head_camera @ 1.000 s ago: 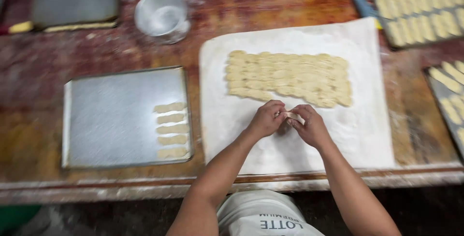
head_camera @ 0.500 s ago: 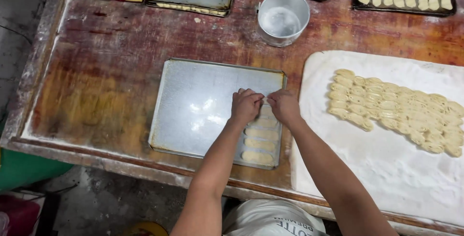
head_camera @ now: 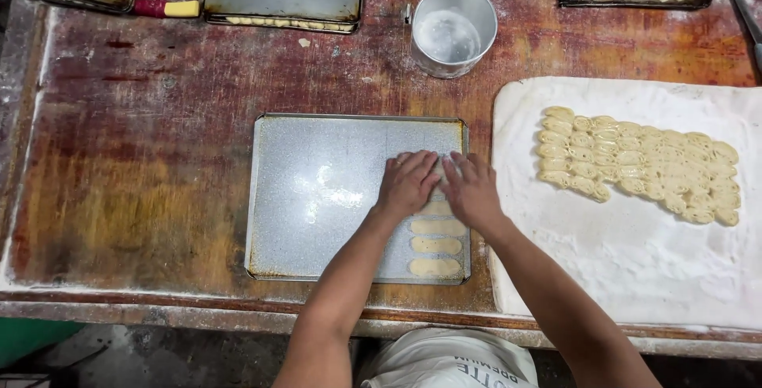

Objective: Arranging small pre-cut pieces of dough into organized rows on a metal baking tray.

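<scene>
On the worn red wooden desk (head_camera: 119,158), a pale dough strip (head_camera: 438,189) is being pressed onto the rectangular silver baking tray (head_camera: 317,197) above three laid strips (head_camera: 435,247), left hand (head_camera: 406,184) and right hand (head_camera: 471,189) flattened over it, fingers together; release judged next.

Dull, speckled metal tray (head_camera: 317,189) on worn, flour-dusted wooden table (head_camera: 135,142); white floured sheet (head_camera: 635,269), perhaps cloth
</scene>
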